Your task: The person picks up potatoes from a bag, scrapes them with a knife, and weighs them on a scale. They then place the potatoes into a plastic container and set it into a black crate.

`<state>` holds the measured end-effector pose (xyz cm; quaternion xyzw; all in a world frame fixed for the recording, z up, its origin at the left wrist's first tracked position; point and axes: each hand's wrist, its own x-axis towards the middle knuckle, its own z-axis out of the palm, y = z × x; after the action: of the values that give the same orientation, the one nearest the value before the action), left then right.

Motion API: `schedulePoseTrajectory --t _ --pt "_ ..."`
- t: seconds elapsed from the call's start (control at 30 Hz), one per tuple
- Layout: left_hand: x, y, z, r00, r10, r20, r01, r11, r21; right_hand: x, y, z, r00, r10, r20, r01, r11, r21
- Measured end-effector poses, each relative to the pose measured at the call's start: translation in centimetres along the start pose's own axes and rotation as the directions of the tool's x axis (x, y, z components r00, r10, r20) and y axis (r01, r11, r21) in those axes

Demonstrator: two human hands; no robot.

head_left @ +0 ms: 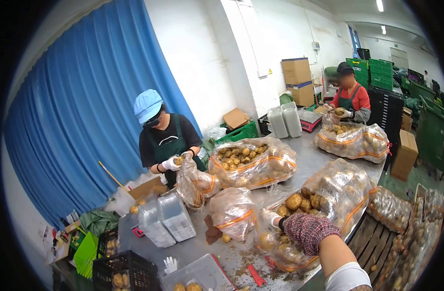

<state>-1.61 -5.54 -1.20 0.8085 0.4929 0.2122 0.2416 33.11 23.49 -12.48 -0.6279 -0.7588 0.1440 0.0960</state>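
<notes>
And there's a tall blue curtain [95,106] sweeping down the left in deep folds, right beside a white wall [192,43] that juts into a pillar [241,43]. Up top, tube lights [380,6] glow! Cardboard boxes [296,71] stack against the wall, green crates [381,73] climb behind, and that far pale panel [399,57] may be a door. Green floor [391,184] on the right, grey metal table [304,148] mid-room.
</notes>
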Motion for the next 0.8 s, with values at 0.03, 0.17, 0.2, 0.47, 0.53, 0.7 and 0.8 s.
schedulePoseTrajectory --t 0.03,0.17,0.2,0.47,0.53,0.7,0.8 --pt "-0.1 -0.1 0.1 1.000 -0.008 -0.007 0.008 1.000 -0.006 -0.5 -0.2 -0.2 0.998 -0.011 -0.062 0.013 0.999 0.031" --pt "0.0 0.3 -1.0 0.998 -0.056 0.008 0.057 0.982 -0.180 -4.8 -0.9 -8.1 0.993 -0.092 0.074 0.107 0.966 -0.233" --pt "0.1 0.8 -1.6 0.993 -0.113 0.029 0.117 0.960 -0.255 -7.1 -0.8 -10.5 0.998 -0.056 0.023 0.059 0.979 -0.193" --pt "4.1 0.3 2.3 0.999 0.013 0.052 0.034 0.599 -0.800 -21.0 -8.6 -13.9 0.993 0.086 0.079 -0.073 -0.068 0.995" --pt "6.5 2.7 1.1 0.994 -0.027 0.102 0.100 0.551 -0.829 -22.5 -13.0 -12.2 0.984 0.046 0.171 -0.146 -0.330 0.933" --pt "8.0 3.6 0.9 0.991 0.038 -0.130 -0.121 0.676 -0.727 -21.7 -20.2 -4.3 0.999 0.040 -0.036 0.039 -0.068 0.997" --pt "6.7 1.6 0.7 0.994 0.051 -0.099 -0.103 0.762 -0.639 -21.9 -22.6 -3.2 0.996 0.051 -0.075 0.077 -0.036 0.996"
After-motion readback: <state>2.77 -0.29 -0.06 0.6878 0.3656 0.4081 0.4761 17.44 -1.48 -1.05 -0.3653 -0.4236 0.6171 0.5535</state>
